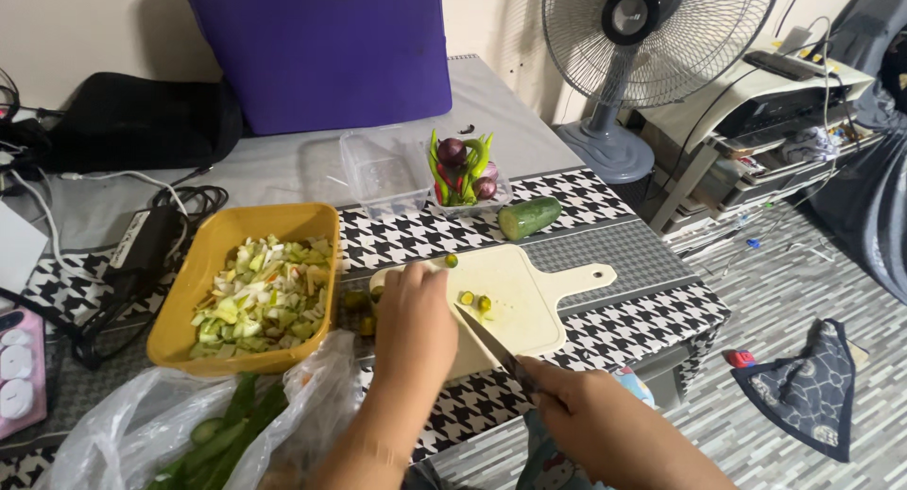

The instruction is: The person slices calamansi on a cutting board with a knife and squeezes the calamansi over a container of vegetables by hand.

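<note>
Open board surface toward the handle end of the cutting board (pixel 529 301), frame centre-right. Hemmed left by yellow tub (pixel 189 292) and plastic bag (pixel 123 433). Blocked above by cucumber half (pixel 529 216), chilli tray (pixel 463 173) and clear container (pixel 378 169). Clear grey tabletop in upper centre, below purple cushion (pixel 316 46).

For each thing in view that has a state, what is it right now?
Left hand: pressed down on the cutting board, what is under it is hidden.
Right hand: gripping the knife.
Cutting board: a few small slices on it.
Yellow tub: filled with chopped vegetables.
Cucumber: one end cut off.
Clear container: empty.
Plastic bag: open.
</note>
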